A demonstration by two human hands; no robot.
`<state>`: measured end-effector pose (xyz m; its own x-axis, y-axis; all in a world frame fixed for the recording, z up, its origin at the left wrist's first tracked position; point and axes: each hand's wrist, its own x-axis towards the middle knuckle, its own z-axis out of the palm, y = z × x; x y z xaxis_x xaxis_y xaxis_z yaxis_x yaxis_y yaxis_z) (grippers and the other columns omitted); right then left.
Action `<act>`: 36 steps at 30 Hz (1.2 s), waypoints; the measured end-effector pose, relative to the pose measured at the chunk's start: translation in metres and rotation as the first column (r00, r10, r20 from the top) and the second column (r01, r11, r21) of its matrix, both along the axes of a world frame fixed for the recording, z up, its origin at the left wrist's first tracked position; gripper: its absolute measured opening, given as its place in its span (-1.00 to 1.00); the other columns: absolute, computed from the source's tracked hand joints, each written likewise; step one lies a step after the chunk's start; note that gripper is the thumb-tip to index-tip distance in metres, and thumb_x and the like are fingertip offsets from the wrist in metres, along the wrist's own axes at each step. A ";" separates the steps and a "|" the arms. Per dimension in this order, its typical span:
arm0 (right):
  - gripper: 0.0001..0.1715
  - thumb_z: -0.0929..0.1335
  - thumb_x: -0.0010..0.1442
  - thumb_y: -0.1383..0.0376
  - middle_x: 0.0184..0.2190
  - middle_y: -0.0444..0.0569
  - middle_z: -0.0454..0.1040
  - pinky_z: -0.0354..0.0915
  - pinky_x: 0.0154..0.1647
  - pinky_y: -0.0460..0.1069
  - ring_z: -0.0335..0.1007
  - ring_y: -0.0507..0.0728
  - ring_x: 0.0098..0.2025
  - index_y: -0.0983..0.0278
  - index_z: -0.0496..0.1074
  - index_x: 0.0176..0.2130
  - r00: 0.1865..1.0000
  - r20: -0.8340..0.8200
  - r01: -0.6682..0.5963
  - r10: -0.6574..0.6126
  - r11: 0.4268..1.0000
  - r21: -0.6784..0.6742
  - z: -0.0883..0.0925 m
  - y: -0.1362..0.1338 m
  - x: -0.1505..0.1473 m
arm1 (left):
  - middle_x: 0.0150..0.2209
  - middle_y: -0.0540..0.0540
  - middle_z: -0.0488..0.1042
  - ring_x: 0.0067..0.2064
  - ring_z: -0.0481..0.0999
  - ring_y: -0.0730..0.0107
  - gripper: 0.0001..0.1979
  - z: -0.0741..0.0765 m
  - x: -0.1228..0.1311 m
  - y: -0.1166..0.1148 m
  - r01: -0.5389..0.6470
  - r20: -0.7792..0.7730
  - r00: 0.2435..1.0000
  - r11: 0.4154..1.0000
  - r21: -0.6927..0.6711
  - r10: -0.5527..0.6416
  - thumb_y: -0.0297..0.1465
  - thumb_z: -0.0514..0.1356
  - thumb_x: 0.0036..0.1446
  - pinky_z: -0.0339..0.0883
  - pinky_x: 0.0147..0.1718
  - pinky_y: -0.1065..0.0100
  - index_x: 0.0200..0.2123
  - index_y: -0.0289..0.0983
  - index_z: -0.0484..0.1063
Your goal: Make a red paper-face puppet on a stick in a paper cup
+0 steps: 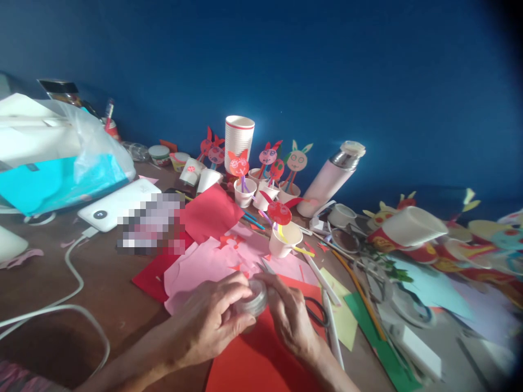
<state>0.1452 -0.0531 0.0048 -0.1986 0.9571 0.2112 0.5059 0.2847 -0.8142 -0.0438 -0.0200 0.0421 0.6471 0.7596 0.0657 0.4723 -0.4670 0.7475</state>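
Note:
My left hand [214,310] is closed round a roll of clear tape [257,298], held over the red paper [245,359]. At the roll's right side, my right hand [290,313] has its fingers bent, with the fingertips against the rim; whether a tape end is pinched there is too small to see. Scissors with dark handles [316,311] show beside and beyond the right hand, which hides their middle. Just past the hands lie pink paper sheets [192,272] with red cut-outs. A paper cup [286,242] with a red paper face [279,213] on a stick stands there.
Behind stand several small cups with paper animal faces, a tall stack of cups [239,136] and a tilted flask [330,179]. A white power bank [118,206] with a cable lies left, near a plastic bag [102,158]. Pencils, green paper [376,337] and toppled cups crowd the right.

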 end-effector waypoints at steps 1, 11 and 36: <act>-0.64 0.11 0.28 0.32 -0.49 -0.08 0.42 0.23 -0.50 -0.06 0.31 0.08 -0.53 0.22 0.31 -0.01 1.000 0.009 -0.001 0.001 1.000 0.019 0.000 0.000 0.001 | -0.37 0.03 0.37 -0.48 0.36 0.54 -0.91 0.000 0.000 0.000 0.001 0.013 1.000 1.000 0.005 -0.001 -0.43 0.13 0.06 0.17 -0.50 0.52 -0.30 -0.21 0.32; -0.48 0.26 0.13 0.37 -0.30 0.03 0.52 0.34 -0.29 0.03 0.46 0.18 -0.32 0.28 0.24 0.11 0.999 0.037 -0.013 0.007 0.989 0.149 0.003 -0.001 -0.003 | -0.37 -0.01 0.34 -0.44 0.37 0.53 -0.89 -0.001 0.002 0.000 0.000 0.070 0.998 1.000 0.031 -0.002 -0.40 0.03 0.19 0.20 -0.49 0.54 -0.33 -0.23 0.33; -0.69 0.22 0.12 0.39 -0.55 -0.13 0.43 0.23 -0.48 -0.13 0.32 0.00 -0.53 0.34 0.45 -0.16 0.989 -0.144 -0.047 0.038 0.997 -0.058 0.007 0.005 0.002 | -0.37 -0.02 0.34 -0.50 0.26 0.57 -0.91 0.007 -0.005 -0.003 0.069 0.122 0.991 0.995 -0.078 -0.059 -0.43 0.09 0.14 0.13 -0.54 0.54 -0.29 -0.27 0.38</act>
